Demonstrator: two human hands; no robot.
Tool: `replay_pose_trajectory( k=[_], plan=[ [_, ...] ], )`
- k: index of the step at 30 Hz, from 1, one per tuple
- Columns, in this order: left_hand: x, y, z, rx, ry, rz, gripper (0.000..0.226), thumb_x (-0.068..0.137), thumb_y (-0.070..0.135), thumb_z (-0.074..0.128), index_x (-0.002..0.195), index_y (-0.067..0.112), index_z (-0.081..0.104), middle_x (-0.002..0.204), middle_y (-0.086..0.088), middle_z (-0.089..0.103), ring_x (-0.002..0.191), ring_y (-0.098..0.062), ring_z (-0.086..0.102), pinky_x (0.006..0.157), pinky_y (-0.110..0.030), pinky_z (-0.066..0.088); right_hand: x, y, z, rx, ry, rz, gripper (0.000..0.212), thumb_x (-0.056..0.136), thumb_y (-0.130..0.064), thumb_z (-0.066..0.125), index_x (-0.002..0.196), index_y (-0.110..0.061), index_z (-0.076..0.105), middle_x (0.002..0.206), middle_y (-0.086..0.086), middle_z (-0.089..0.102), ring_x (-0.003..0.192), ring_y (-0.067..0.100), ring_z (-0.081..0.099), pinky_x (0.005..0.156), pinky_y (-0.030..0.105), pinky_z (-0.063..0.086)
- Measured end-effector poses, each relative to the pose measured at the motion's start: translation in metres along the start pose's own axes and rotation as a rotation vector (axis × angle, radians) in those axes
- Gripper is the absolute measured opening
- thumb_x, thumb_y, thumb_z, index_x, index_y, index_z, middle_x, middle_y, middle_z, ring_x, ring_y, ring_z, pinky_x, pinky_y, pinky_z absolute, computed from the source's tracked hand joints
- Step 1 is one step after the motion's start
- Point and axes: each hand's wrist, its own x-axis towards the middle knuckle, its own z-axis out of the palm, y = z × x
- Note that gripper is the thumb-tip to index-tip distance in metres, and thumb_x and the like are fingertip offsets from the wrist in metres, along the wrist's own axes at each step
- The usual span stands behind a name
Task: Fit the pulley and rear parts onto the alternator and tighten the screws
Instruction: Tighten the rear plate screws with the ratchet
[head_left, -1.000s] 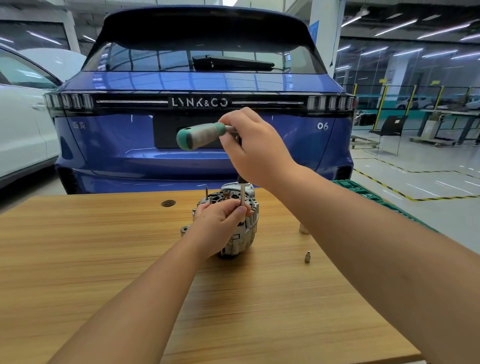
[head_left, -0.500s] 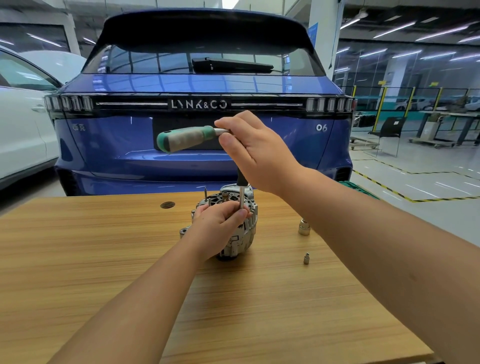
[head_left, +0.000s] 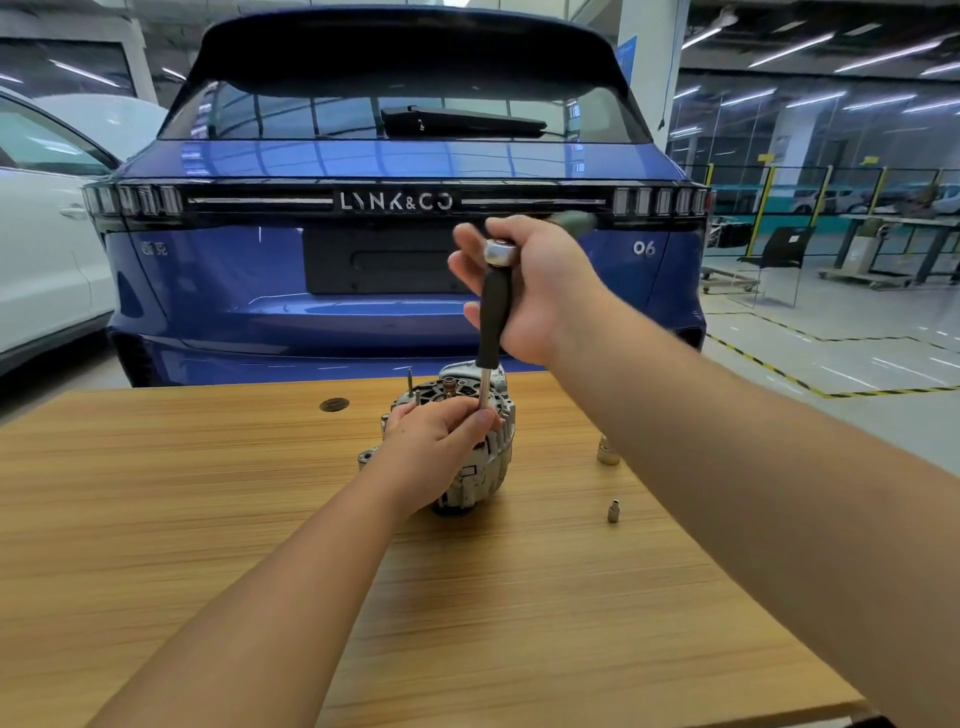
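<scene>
The silver alternator (head_left: 488, 457) stands on the wooden table (head_left: 208, 519), rear end up, with a stud sticking out at its back left. My left hand (head_left: 436, 441) lies over its near side and pinches the thin steel shaft of the ratchet tool (head_left: 492, 322) where it meets the housing. My right hand (head_left: 530, 291) grips the tool's chrome head above the black extension; the green handle points right behind the hand, blurred. The screw under the shaft tip is hidden by my fingers.
Two loose sockets lie right of the alternator: a larger one (head_left: 607, 451) and a small one (head_left: 614, 511). A dark round hole (head_left: 333, 404) marks the table's far side. A blue car (head_left: 395, 234) stands just behind the table, a white car (head_left: 47, 249) at left.
The green handle has swung from pointing left to pointing right behind my right hand. My left hand stays on the alternator and shaft.
</scene>
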Motion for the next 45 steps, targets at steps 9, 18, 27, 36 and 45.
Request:
replay_pose_trajectory(
  k=[9, 18, 27, 36, 45],
  plan=[
    [0.0, -0.001, 0.0, -0.014, 0.0, 0.021, 0.028, 0.105, 0.045, 0.041, 0.093, 0.052, 0.065, 0.097, 0.049, 0.057, 0.122, -0.006, 0.05, 0.118, -0.053, 0.026, 0.0, 0.024, -0.013, -1.221, -0.065, -1.11, 0.023, 0.096, -0.008, 0.052, 0.107, -0.007, 0.072, 0.105, 0.007, 0.067, 0.094, 0.025, 0.062, 0.08, 0.046, 0.052],
    [0.001, 0.0, 0.002, 0.01, 0.022, 0.037, 0.028, 0.106, 0.043, 0.04, 0.093, 0.049, 0.065, 0.091, 0.046, 0.058, 0.109, -0.008, 0.056, 0.115, -0.056, 0.03, 0.0, 0.02, -0.016, -1.414, -0.033, -0.969, 0.033, 0.1, -0.034, 0.05, 0.128, -0.017, 0.059, 0.114, -0.003, 0.056, 0.091, 0.02, 0.055, 0.079, 0.042, 0.051],
    [-0.006, 0.005, -0.001, 0.005, 0.004, 0.026, 0.025, 0.105, 0.043, 0.042, 0.1, 0.041, 0.066, 0.054, 0.035, 0.055, 0.11, -0.035, 0.056, 0.113, -0.069, 0.026, -0.005, 0.01, -0.017, -1.471, -0.157, -0.847, 0.06, 0.1, -0.046, 0.029, 0.154, -0.022, 0.037, 0.126, -0.008, 0.049, 0.109, 0.012, 0.051, 0.09, 0.039, 0.046],
    [-0.002, 0.0, 0.001, -0.019, 0.015, 0.011, 0.024, 0.103, 0.047, 0.045, 0.098, 0.046, 0.068, 0.081, 0.039, 0.064, 0.125, -0.031, 0.052, 0.115, -0.061, 0.029, -0.003, -0.019, 0.005, -1.766, -0.16, -0.733, 0.035, 0.106, -0.035, 0.039, 0.083, -0.019, 0.06, 0.074, -0.001, 0.055, 0.069, 0.02, 0.049, 0.061, 0.037, 0.04],
    [0.0, -0.002, 0.002, -0.036, 0.018, -0.006, 0.025, 0.1, 0.054, 0.045, 0.095, 0.051, 0.069, 0.087, 0.042, 0.062, 0.125, -0.025, 0.052, 0.114, -0.06, 0.03, -0.003, -0.027, 0.019, -0.597, -0.049, 0.079, 0.012, 0.099, -0.016, 0.052, 0.105, -0.007, 0.057, 0.087, 0.008, 0.078, 0.083, 0.024, 0.077, 0.079, 0.044, 0.056]
  ],
)
